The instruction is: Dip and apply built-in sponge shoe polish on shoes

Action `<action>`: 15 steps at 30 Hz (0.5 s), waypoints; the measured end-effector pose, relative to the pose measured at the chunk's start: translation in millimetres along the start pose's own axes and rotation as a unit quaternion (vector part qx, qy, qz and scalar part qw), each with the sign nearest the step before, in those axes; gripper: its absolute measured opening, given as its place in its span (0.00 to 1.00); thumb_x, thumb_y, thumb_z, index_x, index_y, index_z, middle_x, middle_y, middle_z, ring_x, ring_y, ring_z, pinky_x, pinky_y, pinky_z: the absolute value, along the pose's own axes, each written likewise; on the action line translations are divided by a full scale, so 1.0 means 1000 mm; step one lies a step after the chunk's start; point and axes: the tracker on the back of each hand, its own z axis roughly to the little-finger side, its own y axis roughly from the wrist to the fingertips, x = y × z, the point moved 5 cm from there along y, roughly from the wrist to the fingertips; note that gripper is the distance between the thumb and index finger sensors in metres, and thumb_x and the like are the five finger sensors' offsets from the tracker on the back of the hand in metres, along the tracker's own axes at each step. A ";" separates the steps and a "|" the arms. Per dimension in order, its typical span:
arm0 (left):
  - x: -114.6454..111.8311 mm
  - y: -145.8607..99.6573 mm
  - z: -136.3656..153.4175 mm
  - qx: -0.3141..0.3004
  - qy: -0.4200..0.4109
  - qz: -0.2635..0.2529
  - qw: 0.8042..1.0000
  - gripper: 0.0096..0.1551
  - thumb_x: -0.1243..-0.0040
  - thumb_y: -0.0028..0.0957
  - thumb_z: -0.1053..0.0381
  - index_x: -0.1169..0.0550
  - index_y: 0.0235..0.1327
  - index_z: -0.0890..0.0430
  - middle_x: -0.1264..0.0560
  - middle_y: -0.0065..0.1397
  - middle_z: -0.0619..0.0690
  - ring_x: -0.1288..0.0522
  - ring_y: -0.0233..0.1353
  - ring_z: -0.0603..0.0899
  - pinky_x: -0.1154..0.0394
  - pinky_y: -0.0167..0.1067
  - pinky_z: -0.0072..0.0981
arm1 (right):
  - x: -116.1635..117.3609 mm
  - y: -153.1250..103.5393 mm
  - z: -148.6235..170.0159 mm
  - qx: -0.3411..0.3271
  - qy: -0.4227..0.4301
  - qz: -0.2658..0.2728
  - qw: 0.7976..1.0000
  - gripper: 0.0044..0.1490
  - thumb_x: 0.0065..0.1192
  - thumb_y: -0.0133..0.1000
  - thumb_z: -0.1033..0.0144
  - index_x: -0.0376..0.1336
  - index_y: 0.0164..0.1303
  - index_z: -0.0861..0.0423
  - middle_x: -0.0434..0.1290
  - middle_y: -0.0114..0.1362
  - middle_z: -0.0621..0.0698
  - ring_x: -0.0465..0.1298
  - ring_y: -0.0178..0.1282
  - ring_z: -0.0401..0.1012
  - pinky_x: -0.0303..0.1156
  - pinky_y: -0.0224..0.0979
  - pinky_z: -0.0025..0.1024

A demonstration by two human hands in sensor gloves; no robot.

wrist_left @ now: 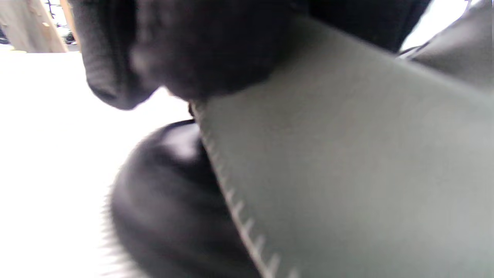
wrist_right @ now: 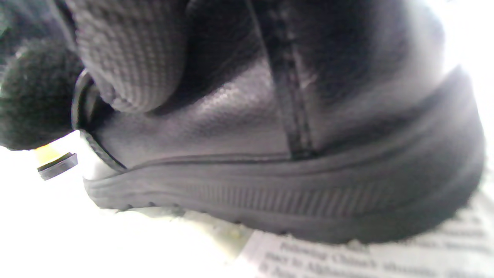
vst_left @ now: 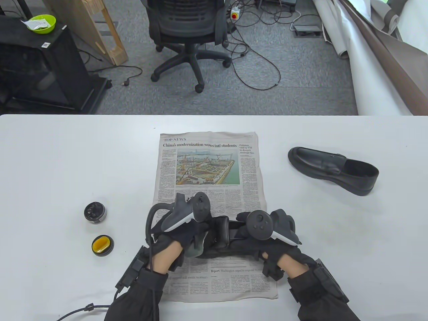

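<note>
A black leather shoe point(vst_left: 220, 238) lies on the newspaper point(vst_left: 207, 160) near the table's front edge, mostly covered by both hands. My left hand point(vst_left: 187, 239) holds a grey cloth point(vst_left: 195, 246) against the shoe's left end. In the left wrist view the cloth point(wrist_left: 347, 162) with its zigzag edge drapes over the glossy shoe point(wrist_left: 166, 200). My right hand point(vst_left: 259, 244) grips the right end; a gloved finger point(wrist_right: 131, 58) presses on the shoe's leather side point(wrist_right: 270, 154). The open polish tin point(vst_left: 95, 212) and its lid with the yellow sponge point(vst_left: 102, 245) sit to the left.
A second black shoe point(vst_left: 332, 169) lies on the bare white table to the right of the newspaper. An office chair point(vst_left: 187, 30) and floor cables are beyond the table's far edge. The sponge lid point(wrist_right: 56, 160) shows small in the right wrist view.
</note>
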 end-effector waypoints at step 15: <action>0.028 -0.007 0.008 -0.048 -0.098 -0.072 0.991 0.30 0.28 0.44 0.40 0.21 0.61 0.46 0.13 0.36 0.42 0.16 0.22 0.44 0.15 0.48 0.43 | 0.000 0.000 0.000 0.002 -0.001 0.000 1.000 0.27 0.71 0.38 0.38 0.79 0.40 0.43 0.63 0.75 0.45 0.69 0.71 0.51 0.68 0.75 0.56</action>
